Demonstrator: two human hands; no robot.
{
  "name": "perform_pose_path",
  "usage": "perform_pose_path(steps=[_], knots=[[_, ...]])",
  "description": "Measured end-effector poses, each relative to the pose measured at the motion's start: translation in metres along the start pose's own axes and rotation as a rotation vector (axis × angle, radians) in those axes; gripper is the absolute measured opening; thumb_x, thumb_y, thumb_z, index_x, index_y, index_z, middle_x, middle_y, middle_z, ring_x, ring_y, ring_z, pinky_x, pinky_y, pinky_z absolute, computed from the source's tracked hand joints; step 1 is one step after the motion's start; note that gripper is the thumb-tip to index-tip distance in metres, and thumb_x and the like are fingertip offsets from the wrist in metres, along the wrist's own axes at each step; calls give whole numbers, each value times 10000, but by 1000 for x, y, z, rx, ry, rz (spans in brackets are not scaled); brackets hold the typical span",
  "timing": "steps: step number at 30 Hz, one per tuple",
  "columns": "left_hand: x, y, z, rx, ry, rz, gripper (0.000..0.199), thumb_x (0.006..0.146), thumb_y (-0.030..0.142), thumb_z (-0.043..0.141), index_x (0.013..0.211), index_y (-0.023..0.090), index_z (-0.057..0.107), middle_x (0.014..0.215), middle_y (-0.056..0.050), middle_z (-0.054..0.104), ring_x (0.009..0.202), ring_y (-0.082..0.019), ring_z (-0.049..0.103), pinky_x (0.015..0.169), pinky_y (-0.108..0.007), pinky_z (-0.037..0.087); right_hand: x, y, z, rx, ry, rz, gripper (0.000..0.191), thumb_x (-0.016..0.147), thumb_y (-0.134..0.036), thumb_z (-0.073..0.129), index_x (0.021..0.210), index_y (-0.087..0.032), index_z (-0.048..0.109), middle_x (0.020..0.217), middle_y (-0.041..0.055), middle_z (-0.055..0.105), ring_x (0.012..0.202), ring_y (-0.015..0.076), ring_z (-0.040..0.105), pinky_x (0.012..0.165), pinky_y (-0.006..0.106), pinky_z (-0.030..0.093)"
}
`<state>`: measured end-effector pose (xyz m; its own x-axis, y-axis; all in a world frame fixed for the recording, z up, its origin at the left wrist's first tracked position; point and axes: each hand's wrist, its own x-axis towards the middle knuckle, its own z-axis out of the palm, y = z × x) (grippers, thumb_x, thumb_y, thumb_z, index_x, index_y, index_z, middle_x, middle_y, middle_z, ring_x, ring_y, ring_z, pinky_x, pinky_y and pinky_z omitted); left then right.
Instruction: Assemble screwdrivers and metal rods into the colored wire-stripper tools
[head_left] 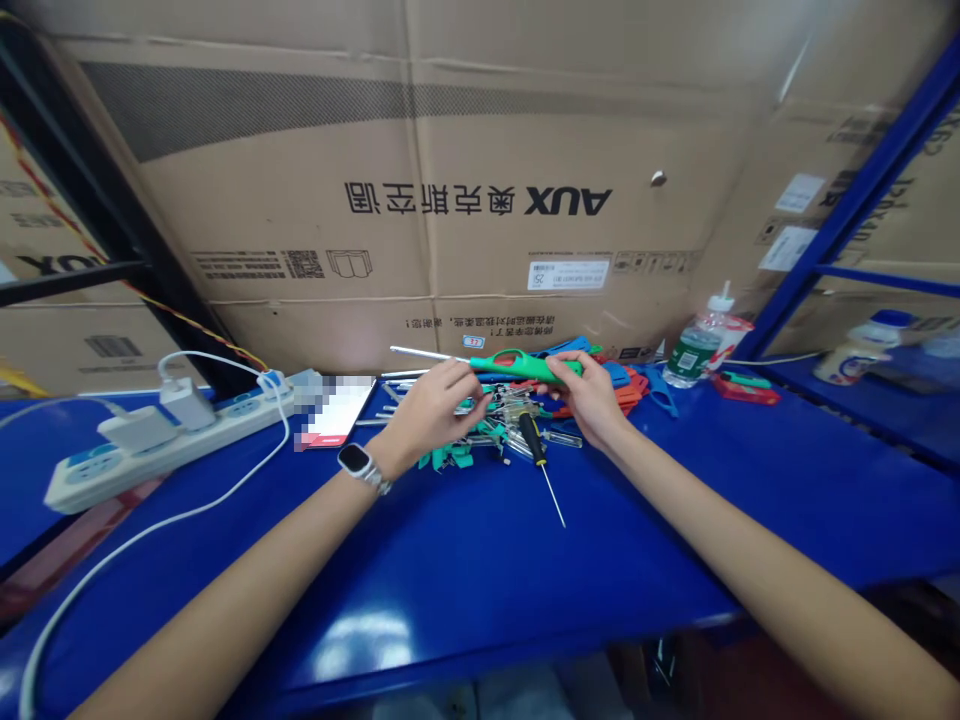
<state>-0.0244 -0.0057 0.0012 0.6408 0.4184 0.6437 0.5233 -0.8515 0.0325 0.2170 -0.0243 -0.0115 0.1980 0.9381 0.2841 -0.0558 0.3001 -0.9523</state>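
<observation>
A green long-necked lighter with a thin metal tube is held level above the blue table. My right hand is closed round its handle end. At the neck, where the tube meets the green body, the fingers of my left hand pinch it. Below both hands lies a pile of metal tubes and small green and clear parts. A black and yellow screwdriver rests at the pile's front, its tip toward me. Orange and blue plastic casings are heaped beside my right hand.
On the left sits a white power strip with plugged-in chargers and a trailing white cable. A white card lies near it. A water bottle, a red lighter-like piece and a blue-capped bottle stand right. Cardboard walls the back.
</observation>
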Motion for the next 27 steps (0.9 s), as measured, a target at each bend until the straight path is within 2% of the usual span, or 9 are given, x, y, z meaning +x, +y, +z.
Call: perform_pose_path(steps=[3,5,7,10,13,16,18,21,27], knots=[[-18,27,-16,80,58,66,151,1007,352,544,1053,218,597,1150,-117,663,1053,-268,608,901,-437,507,-27,-2,15,-17,-61,56,475,651,-590,826,876,-256,573,685,-21,650,569,185,643,519,295,451],[-29,41,-20,127,68,65,310,984,400,605,1216,199,558,1287,-149,625,1159,-307,589,962,-475,496,-46,-2,27,-30,-128,76,487,644,-605,827,869,-251,582,717,-14,659,562,179,638,534,301,472],[-41,50,-21,156,27,44,396,980,420,618,1281,179,527,1303,-161,619,1180,-327,594,967,-486,502,-63,-1,38,-47,-199,71,495,651,-621,816,870,-246,579,723,-11,661,557,179,634,553,309,487],[-59,55,-22,89,-77,-9,314,1024,397,553,1251,180,553,1187,-124,655,1065,-281,656,890,-425,546,-81,0,45,-155,-290,-23,438,752,-621,738,886,-227,601,740,7,673,620,190,645,621,321,500],[-74,53,-22,-52,-182,-51,316,1029,422,543,1250,198,574,1129,-93,662,991,-239,678,849,-378,567,-85,0,35,-329,-248,-194,363,897,-568,580,898,-208,630,849,46,700,777,207,658,707,323,490],[-80,51,-19,-91,-268,-69,318,1007,421,584,1222,188,601,1125,-95,675,1025,-261,662,891,-417,557,-81,0,13,-599,-75,-269,273,936,-458,517,881,-204,602,808,42,665,762,203,619,687,307,441],[-80,50,-15,-87,-318,-68,294,997,400,603,1186,176,624,1096,-97,678,1043,-278,640,911,-439,542,-80,0,1,-835,-45,-199,160,898,-363,569,921,-206,588,729,14,630,692,194,593,635,291,391],[-79,51,-9,-85,-359,-76,270,1004,386,587,1143,161,642,1073,-102,663,1037,-281,618,901,-436,528,-82,1,-5,-1118,-99,-70,213,881,-331,615,1060,-219,583,708,0,649,680,205,607,576,281,315],[-78,51,-8,-60,-376,-103,321,1006,460,558,1153,185,632,1110,-94,646,1051,-280,611,900,-433,499,-84,3,4,-1219,-186,-26,351,904,-480,626,1150,-230,624,783,24,732,792,243,678,575,289,307]])
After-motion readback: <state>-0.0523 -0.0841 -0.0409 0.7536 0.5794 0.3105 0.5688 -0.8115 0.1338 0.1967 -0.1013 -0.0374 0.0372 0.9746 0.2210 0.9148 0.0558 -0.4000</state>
